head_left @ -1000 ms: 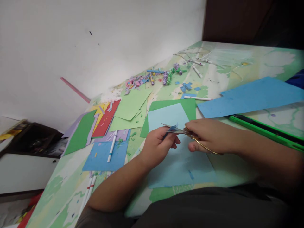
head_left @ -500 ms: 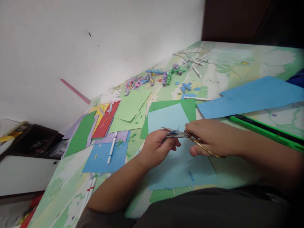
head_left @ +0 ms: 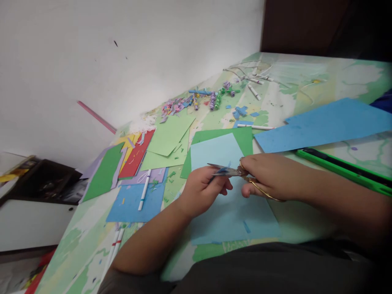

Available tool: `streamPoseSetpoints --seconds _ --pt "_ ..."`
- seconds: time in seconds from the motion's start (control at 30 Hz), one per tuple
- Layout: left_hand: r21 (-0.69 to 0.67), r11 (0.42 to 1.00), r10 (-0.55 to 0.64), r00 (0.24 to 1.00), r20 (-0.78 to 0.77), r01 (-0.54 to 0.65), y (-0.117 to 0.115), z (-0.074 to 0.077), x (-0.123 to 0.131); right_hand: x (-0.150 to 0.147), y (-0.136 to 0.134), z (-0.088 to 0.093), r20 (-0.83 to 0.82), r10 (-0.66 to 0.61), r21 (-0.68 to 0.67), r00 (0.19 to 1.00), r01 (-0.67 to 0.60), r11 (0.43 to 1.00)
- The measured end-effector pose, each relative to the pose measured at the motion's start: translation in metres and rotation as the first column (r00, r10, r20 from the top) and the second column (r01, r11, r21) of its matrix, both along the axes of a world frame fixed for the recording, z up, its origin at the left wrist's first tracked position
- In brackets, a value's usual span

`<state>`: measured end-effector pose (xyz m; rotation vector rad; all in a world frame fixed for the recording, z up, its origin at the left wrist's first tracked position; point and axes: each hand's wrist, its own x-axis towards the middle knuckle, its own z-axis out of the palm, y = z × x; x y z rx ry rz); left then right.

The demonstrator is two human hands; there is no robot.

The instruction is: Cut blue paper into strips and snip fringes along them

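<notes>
the left hand [head_left: 203,190] is pinching a small blue paper scrap [head_left: 223,169] just above the pale blue sheet [head_left: 232,218] while the right hand [head_left: 271,175] is gripping gold-handled scissors [head_left: 237,173] and snipping into it, so i'd say any further cut is needing steady fingers clear of the blades.

Blue sheet [head_left: 324,122], white marker [head_left: 143,190], paper scraps [head_left: 180,105]

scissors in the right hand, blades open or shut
Nearly shut: the scissors show one narrow wedge of blade across the blue scrap in the left hand.
</notes>
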<state>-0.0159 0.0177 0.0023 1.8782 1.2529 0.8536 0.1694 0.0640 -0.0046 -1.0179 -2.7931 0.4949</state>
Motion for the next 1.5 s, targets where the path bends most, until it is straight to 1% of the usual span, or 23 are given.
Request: streamPoseSetpoints --seconds 0.13,0.23,0.37,0.6,0.73,0.9,1.0,1.13,1.23,1.37,1.43,1.5 --pt "-0.159 0.986 -0.015 0.987 0.159 0.041 0.0012 0.0001 -0.0009 -0.0004 -0.0004 -0.0010 0.022 -0.021 0.062 1.000 0.020 0.998" --pt "-0.218 0.973 -0.023 0.974 0.226 0.073 0.0020 0.0002 -0.0023 -0.0006 -0.0003 -0.0026 0.039 -0.026 0.097 0.999 0.022 0.995" --pt "-0.214 0.972 -0.043 0.969 0.245 0.098 0.0021 0.0012 -0.0033 -0.0012 0.0003 -0.0035 0.060 -0.025 0.117 0.998 0.018 0.993" --pt "-0.219 0.973 -0.023 0.968 0.250 0.080 0.0002 0.0030 -0.0027 -0.0021 0.0007 -0.0028 0.080 -0.037 0.148 0.996 0.025 0.989" --pt "-0.221 0.971 -0.026 0.960 0.277 0.091 0.0000 0.0032 -0.0034 -0.0017 0.0009 -0.0016 0.089 -0.049 0.145 0.995 0.036 0.989" --pt "-0.288 0.949 -0.032 0.949 0.314 0.128 0.0011 0.0045 -0.0056 -0.0014 0.0024 -0.0011 0.078 -0.053 0.131 0.996 0.042 0.991" --pt "-0.260 0.959 -0.035 0.956 0.290 0.114 0.0018 0.0039 -0.0051 -0.0004 0.0033 -0.0025 0.031 -0.023 0.088 0.999 0.021 0.996" --pt "-0.198 0.979 0.005 0.974 0.226 0.041 0.0010 0.0007 -0.0012 0.0018 0.0033 -0.0053 -0.030 0.007 0.048 1.000 -0.005 0.999" --pt "-0.184 0.983 0.031 0.979 0.203 0.007 -0.0010 -0.0016 0.0013 0.0029 0.0025 -0.0061 -0.039 0.019 0.029 0.999 -0.018 0.999" --pt "-0.135 0.990 0.065 0.979 0.191 -0.039 -0.0033 -0.0027 0.0027 0.0031 0.0010 -0.0045 -0.024 0.000 -0.004 1.000 0.000 1.000" --pt "-0.091 0.994 0.069 0.988 0.137 -0.057 -0.0040 -0.0021 0.0032 0.0028 0.0004 -0.0035 -0.023 -0.005 -0.011 1.000 0.004 1.000" --pt "-0.031 0.997 0.070 0.996 0.049 -0.069 -0.0048 -0.0005 0.0040 0.0025 0.0000 -0.0029 -0.030 0.002 -0.012 1.000 -0.003 1.000"
